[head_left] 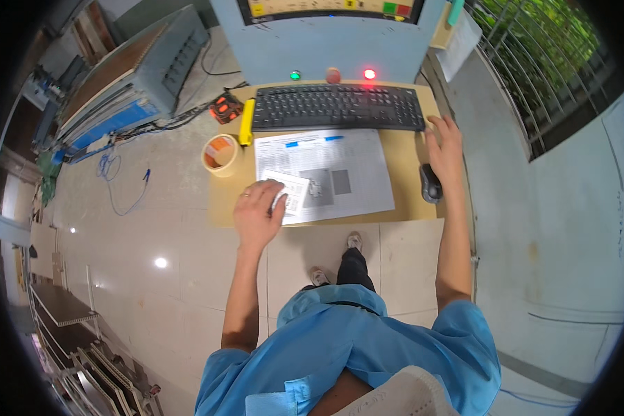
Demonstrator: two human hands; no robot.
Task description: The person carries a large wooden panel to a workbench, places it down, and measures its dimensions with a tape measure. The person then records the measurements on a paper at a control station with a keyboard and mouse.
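My left hand (258,216) is closed on a small white printed label (295,194), with the fingers bent over its left part. The label rests over the lower left of a printed sheet (367,166) on the desk. A blue pen (312,141) lies across the sheet's upper part. My right hand (445,149) is at the desk's right edge, its fingers apart near the right end of a black keyboard (336,107). Nothing shows in that hand. Just below it sits a black mouse (430,184), partly beside my wrist.
A roll of tape (221,155), a yellow cutter knife (247,122) and an orange-black tape measure (226,108) lie on the left of the desk (232,208). Behind the keyboard stands a blue-grey console (277,52) with a lit red lamp (369,73). A barred window is at the right.
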